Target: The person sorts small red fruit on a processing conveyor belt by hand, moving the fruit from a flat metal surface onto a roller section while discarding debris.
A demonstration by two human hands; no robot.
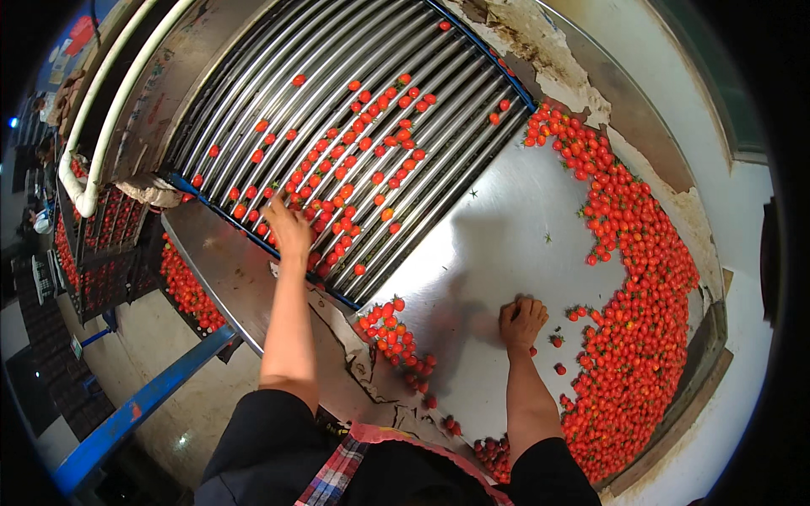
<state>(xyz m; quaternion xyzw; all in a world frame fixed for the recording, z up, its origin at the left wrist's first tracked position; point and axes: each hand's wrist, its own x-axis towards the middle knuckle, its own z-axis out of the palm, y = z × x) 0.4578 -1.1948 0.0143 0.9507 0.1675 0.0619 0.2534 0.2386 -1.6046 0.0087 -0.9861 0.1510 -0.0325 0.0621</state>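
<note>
My left hand [288, 229] reaches over the lower left edge of a metal roller conveyor [443, 126]. Its fingers are spread among red cherry tomatoes [338, 171] scattered on the rollers; whether it touches one I cannot tell. My right hand [524, 318], fingers curled, is over the smooth steel tray [506, 253]; its palm side is hidden, so I cannot tell if it holds anything. A large heap of cherry tomatoes [645, 303] lines the tray's right side. A smaller cluster [392, 335] lies at the tray's near left edge. Two green calyxes [548, 238] lie on the steel.
At the left stand dark crates [104, 240] of tomatoes, and another crateful [186, 284] sits below the conveyor's side ledge [234, 259]. A blue metal bar [145, 405] slants across the lower left. White pipes [101, 145] rise at the upper left.
</note>
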